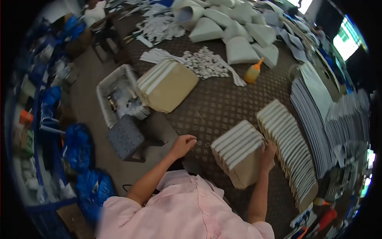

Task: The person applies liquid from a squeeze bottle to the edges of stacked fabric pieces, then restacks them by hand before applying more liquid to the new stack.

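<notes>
My right hand [268, 154] is closed on the right edge of a fanned stack of brown paper pieces with white edge strips [243, 169]. Its fingertips are partly hidden against the paper. Just beyond lies a longer fanned row of the same brown and white pieces [288, 151]. My left hand [184, 146] hovers near the table's front edge, fingers curled together, with nothing visible in them. Farther up the table is another brown stack with white strips [171, 89].
An orange-tipped glue bottle [253, 71] stands near a heap of small white pieces [207, 63]. White bundles [240, 49] pile up at the back. Grey-white sheets [310, 123] lie right. A grey stool [125, 137] and white basket [104, 93] stand left. Another person [95, 18] sits far left.
</notes>
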A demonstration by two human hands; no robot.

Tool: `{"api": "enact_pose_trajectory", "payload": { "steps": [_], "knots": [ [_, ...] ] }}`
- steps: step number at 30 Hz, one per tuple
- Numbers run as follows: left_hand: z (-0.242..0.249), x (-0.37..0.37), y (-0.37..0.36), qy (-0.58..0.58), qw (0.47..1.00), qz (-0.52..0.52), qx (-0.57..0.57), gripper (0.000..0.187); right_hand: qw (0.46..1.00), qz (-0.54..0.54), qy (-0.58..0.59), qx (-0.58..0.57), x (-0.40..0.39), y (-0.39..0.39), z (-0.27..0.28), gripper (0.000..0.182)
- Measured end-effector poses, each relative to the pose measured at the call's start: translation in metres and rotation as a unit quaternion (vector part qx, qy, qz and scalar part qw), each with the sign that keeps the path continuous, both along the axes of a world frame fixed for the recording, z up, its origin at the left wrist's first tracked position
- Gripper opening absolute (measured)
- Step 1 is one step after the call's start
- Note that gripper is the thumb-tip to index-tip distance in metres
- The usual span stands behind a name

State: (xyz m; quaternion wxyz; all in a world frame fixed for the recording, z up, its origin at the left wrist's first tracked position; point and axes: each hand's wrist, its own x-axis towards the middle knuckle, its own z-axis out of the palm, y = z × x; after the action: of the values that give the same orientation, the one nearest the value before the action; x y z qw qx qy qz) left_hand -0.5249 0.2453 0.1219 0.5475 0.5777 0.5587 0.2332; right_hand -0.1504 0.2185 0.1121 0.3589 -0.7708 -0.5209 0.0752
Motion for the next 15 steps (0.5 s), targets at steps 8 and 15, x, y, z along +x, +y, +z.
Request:
{"api": "enact_pose_trajectory", "payload": {
  "steps": [8, 15],
  "knots": [
    [-0.009, -0.151, 0.056, -0.079, 0.922, 0.376, 0.039, 0.026, 0.967, 0.235, 0.084, -0.047, -0.173, 0.081, 0.047, 0.026],
    [-0.014, -0.141, 0.077, -0.1, 0.983, 0.138, -0.072, 0.025, 0.98, 0.198, 0.02, 0.009, -0.173, 0.114, 0.034, 0.027]
  ]
}}
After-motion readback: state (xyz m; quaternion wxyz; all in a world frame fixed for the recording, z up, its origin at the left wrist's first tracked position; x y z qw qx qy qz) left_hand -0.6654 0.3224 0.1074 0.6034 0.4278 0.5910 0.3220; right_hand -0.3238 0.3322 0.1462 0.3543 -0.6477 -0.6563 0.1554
